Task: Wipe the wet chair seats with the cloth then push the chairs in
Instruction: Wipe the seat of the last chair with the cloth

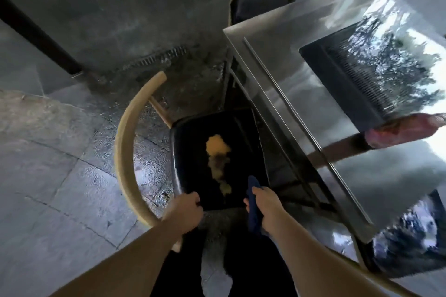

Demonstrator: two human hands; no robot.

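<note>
You stand over a chair with a black seat and a curved, pale wooden back rail that sweeps round its left side. The seat shines a little along its near-left edge, and a yellowish blotch sits near its middle, trailing toward you in paler, blurred patches; you cannot tell whether it lies on the seat or is a reflection. The far right part of the seat is tucked beneath the edge of a glossy table, whose top mirrors trees and bright sky.

Your left hand rests at the seat's near-left corner, its fingers curled over the edge of the seat just inside the back rail. Your right hand has its fingers wrapped round a dark blue cloth, bunched into a roll that sticks out both above and below the fist, above the near-right edge of the seat.

A pink-red object, too blurred to name, lies on the table at the right. The grey paving around the chair glistens with wet.
</note>
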